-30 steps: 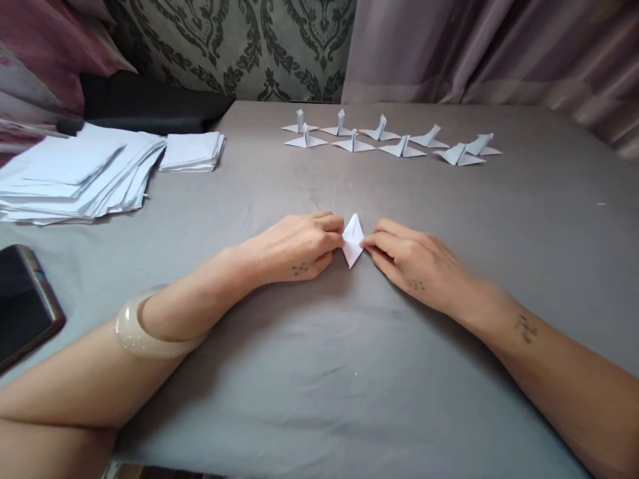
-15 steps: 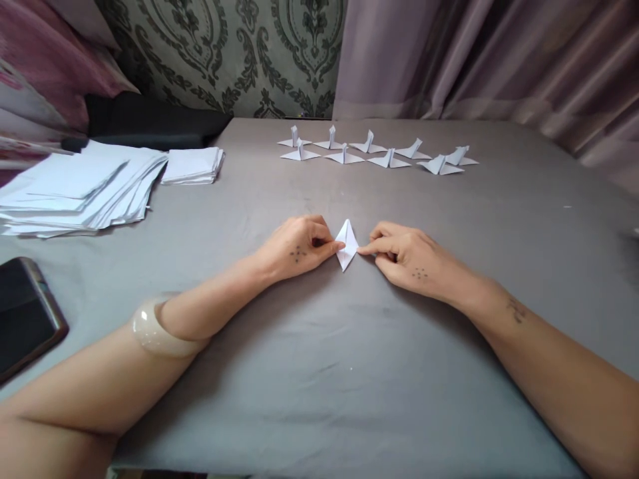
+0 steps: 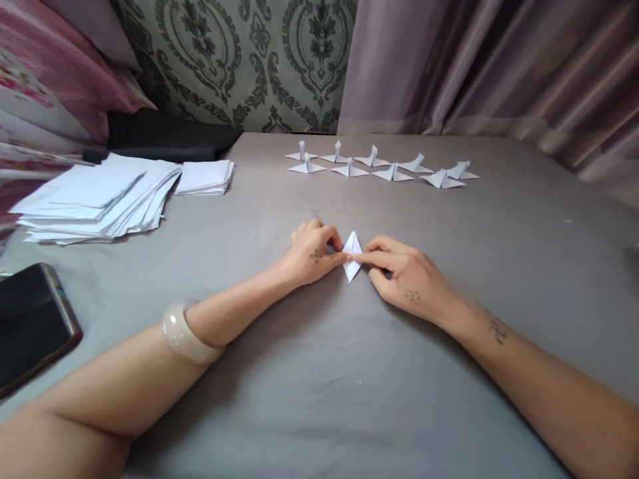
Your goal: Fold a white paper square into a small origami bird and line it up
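A small white piece of paper [image 3: 353,270], folded into a narrow diamond with a crease down its upper half, lies on the grey cloth between my hands. My left hand [image 3: 315,253] holds it at the left side, thumb on top and the other fingers curled. From the other side, the outstretched index finger of my right hand [image 3: 409,273] presses on the middle of the diamond, its tip meeting my left thumb. The right thumb and remaining fingers are apart from that finger, beside the paper's right edge. What lies beneath the fingertips is hidden.
Several folded paper birds [image 3: 393,173] stand in two rows at the back. At left are a large stack of white sheets [image 3: 94,199], a smaller stack of paper squares [image 3: 206,177] and a phone [image 3: 32,329]. A black cloth [image 3: 170,136] lies behind the stacks.
My right index finger has slid left from the diamond's right corner onto its middle, touching my left thumb. The whole view has shifted slightly.
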The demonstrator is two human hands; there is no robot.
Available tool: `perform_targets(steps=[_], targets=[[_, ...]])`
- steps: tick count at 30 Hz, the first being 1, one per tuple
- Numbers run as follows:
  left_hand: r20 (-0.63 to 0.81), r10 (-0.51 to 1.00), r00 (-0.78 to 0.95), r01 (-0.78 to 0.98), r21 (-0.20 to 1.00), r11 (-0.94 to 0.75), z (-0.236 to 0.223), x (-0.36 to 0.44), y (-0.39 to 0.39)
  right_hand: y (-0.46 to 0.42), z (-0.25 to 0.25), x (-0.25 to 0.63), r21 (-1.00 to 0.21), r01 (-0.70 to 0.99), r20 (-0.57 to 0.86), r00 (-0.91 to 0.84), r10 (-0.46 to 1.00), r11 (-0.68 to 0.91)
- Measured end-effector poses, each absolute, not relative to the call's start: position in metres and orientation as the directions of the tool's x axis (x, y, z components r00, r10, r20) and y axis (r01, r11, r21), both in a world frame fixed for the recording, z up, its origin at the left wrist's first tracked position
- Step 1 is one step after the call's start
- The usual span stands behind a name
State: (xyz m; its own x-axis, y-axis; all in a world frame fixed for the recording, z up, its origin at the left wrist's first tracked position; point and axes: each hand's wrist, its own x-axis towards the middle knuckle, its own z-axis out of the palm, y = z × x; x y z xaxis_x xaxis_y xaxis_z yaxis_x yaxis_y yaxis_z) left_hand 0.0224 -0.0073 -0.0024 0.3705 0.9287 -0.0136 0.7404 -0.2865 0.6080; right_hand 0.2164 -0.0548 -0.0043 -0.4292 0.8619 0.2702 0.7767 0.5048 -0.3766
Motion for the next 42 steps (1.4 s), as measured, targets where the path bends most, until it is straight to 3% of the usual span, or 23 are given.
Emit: perform_targets(steps=[7,12,14,17,20,23,28,34,40,42], targets=[[-0.136,0.912,0.387,0.691,0.698,-0.189,0.005,0.013,0.004,-0.055,0.0,0.224,-0.097,0.797,0.222,-0.566,0.794,0.596],[-0.092,0.926,0.365,0.679,0.707,-0.197,0.0,0.012,0.002,-0.057,0.003,0.222,-0.073,0.787,0.19,-0.592,0.784,0.612],[-0.035,0.941,0.337,0.705,0.672,-0.228,-0.001,0.016,-0.002,-0.056,0.003,0.222,-0.153,0.789,0.193,-0.567,0.801,0.596],[-0.008,0.949,0.315,0.735,0.635,-0.239,0.0,0.022,-0.008,-0.05,-0.001,0.223,-0.4,0.762,0.211,-0.464,0.86,0.509],[-0.048,0.95,0.308,0.74,0.639,-0.208,0.0,0.023,-0.008,-0.041,-0.009,0.225,-0.657,0.701,0.171,-0.221,0.96,0.278],[-0.035,0.938,0.346,0.69,0.687,-0.229,-0.003,0.022,-0.006,-0.034,-0.015,0.227,-0.799,0.59,0.083,-0.081,0.993,0.115],[0.048,0.894,0.446,0.486,0.825,-0.287,-0.01,0.019,-0.007,-0.034,-0.009,0.227,-0.88,0.469,0.004,-0.142,0.99,0.071],[-0.019,0.886,0.464,0.212,0.973,-0.091,-0.003,0.022,-0.014,-0.043,0.018,0.223,-0.929,0.357,-0.167,-0.181,0.969,-0.093],[0.048,0.893,0.447,0.059,0.995,-0.083,-0.001,0.024,-0.015,-0.044,0.014,0.219,-0.968,0.248,-0.068,-0.172,0.983,-0.024],[0.064,0.873,0.484,0.086,0.989,-0.12,0.0,0.024,-0.016,-0.043,0.011,0.218,-0.974,0.226,-0.02,-0.165,0.986,0.018]])
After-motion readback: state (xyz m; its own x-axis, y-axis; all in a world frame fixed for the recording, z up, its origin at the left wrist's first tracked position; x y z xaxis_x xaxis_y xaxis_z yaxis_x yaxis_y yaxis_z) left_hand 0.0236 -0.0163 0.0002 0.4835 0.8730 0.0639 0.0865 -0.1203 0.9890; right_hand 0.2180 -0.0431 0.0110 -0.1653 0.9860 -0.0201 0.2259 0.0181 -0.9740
